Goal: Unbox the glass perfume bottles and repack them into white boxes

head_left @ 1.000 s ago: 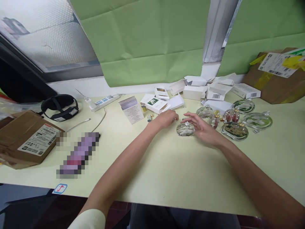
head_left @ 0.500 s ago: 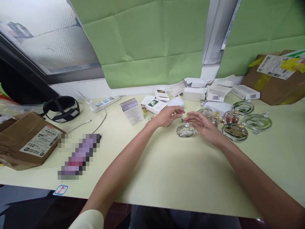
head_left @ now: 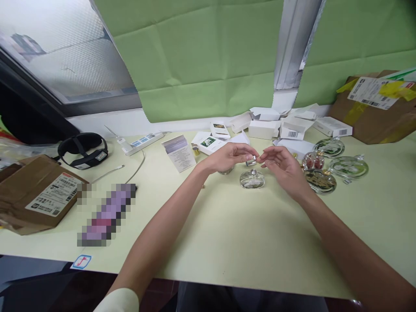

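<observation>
A small silver cap [head_left: 251, 161] is pinched between the fingertips of my left hand [head_left: 227, 157] and my right hand [head_left: 282, 167], a little above the pale table [head_left: 227, 234]. Just below them a round clear glass bottle [head_left: 251, 179] lies on the table. Right of my right hand lie more round glass bottles [head_left: 347, 166], one with red contents [head_left: 312, 160]. A small gold cap [head_left: 196, 150] stands left of my left hand, beside a printed white box [head_left: 209, 143].
Open white cartons [head_left: 264, 128] crowd the table's back edge. A brown parcel [head_left: 377, 108] sits at the far right, another parcel [head_left: 39, 193] at the left. A black strap [head_left: 82, 147], a power strip [head_left: 143, 141] with its cable, and a leaflet [head_left: 179, 152] lie at left.
Both hands rose off the table and came together over the clear bottle. My left hand now holds the small silver cap, with my right fingertips meeting it.
</observation>
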### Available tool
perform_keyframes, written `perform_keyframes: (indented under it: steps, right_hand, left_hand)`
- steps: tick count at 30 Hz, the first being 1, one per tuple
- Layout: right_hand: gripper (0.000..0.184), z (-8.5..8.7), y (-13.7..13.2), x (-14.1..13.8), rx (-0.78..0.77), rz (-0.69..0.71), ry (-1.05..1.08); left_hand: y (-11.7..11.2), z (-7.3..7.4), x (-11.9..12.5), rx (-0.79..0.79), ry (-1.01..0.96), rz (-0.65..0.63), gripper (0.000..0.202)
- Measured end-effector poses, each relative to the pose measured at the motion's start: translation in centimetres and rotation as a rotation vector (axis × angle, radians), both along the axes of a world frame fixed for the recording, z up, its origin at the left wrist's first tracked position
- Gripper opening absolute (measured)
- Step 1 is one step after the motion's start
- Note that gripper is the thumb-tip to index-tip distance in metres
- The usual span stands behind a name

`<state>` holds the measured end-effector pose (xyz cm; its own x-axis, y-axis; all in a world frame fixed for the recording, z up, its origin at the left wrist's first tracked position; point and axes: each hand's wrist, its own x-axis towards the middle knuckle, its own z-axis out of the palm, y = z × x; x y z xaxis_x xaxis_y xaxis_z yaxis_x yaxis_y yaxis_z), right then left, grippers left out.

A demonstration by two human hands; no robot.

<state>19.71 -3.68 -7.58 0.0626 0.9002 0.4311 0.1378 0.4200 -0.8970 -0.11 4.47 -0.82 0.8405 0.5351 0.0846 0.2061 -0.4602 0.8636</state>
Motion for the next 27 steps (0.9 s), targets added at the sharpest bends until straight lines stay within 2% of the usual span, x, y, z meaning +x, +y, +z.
perform_keyframes:
  steps: [3,7,9,16,21,27]
  right_hand:
    - [0.028,0.0,-0.3,0.9,-0.091,0.089,-0.176]
    - [0.071,0.0,-1.0,1.9,-0.311,0.319,-0.404]
    - [0.08,-0.2,-1.1,2.0,-0.336,0.347,-0.433]
    - [0.081,-0.8,-0.6,1.1,-0.181,0.257,-0.439]
    - [0.067,-1.4,-0.4,0.9,-0.084,0.213,-0.487]
    - [0.055,-1.6,-0.4,0.8,-0.007,0.246,-0.488]
  left_hand:
    - [-0.1,0.3,-0.1,0.083,0.054,-0.031,0.026]
    - [-0.3,0.9,-0.3,0.2,0.084,-0.062,0.024]
    - [-0.4,1.1,-0.4,0.241,0.111,-0.073,0.023]
    - [-0.5,1.1,-0.3,0.299,0.203,-0.05,0.018]
    - [-0.3,1.0,-0.3,0.323,0.233,-0.02,0.021]
    - [-0.3,1.1,-0.3,0.353,0.252,-0.02,0.025]
